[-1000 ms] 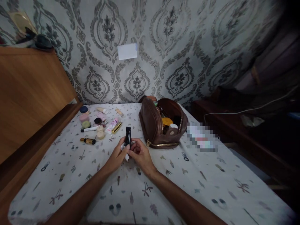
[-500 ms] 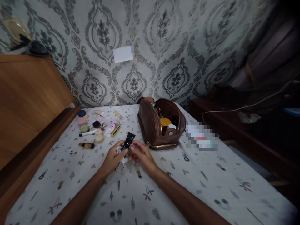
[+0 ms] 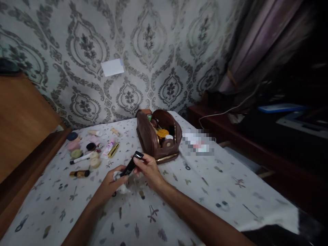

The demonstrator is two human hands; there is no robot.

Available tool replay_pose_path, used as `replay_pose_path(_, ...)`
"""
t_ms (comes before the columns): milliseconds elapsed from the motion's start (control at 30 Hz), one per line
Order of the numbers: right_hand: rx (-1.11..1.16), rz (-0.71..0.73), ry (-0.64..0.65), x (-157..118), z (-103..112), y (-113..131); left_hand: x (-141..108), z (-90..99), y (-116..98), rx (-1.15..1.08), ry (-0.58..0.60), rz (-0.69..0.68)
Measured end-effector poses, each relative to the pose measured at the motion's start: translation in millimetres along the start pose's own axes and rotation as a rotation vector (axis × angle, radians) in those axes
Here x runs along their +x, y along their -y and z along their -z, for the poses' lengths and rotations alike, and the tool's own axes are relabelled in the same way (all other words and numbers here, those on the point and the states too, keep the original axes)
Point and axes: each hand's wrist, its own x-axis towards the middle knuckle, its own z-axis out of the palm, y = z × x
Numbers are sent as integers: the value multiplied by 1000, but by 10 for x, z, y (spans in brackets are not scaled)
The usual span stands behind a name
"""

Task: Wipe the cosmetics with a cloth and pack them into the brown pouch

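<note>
A black squeeze tube (image 3: 129, 166) is held at a slant above the sheet, between both hands. My left hand (image 3: 111, 181) is closed round its lower end, with a crumpled white tissue (image 3: 124, 188) bunched in the same grip. The tube's upper, flat end is pinched between the thumb and fingers of my right hand (image 3: 150, 171). Just beyond my right hand stands a brown cosmetic bag (image 3: 146, 138), unzipped. Inside it show a yellow-orange round lid (image 3: 163, 133) and a white lid (image 3: 168, 137).
Several cosmetics lie to the left, among them a gold lipstick tube (image 3: 113, 150), a gold-and-black bottle (image 3: 79, 174), a white pen-like stick (image 3: 80, 158) and a pink tube (image 3: 109, 147). A blurred-out item (image 3: 198, 142) lies right of the bag. A wooden board (image 3: 25, 123) borders the left.
The view has swung to the right. My right hand has shifted up to the tube's flat end and grips it there; the tube leans more. The tissue stays in my left hand.
</note>
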Motion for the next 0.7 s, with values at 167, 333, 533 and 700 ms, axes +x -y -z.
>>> replay_pose_path(167, -2, 34, 133, -82, 14, 249, 14, -47, 94, -356, -206, 152)
replay_pose_path(333, -106, -72, 180, -261, 184, 527, 57, -77, -156, -57, -332, 64)
replay_pose_path(533, -55, -129, 157, -488, 404, 838, 184, -207, -527, 196, -460, -46)
replay_pose_path(700, -141, -106, 233, -663, 574, 1111, 405, -493, -775, -93, -530, 51)
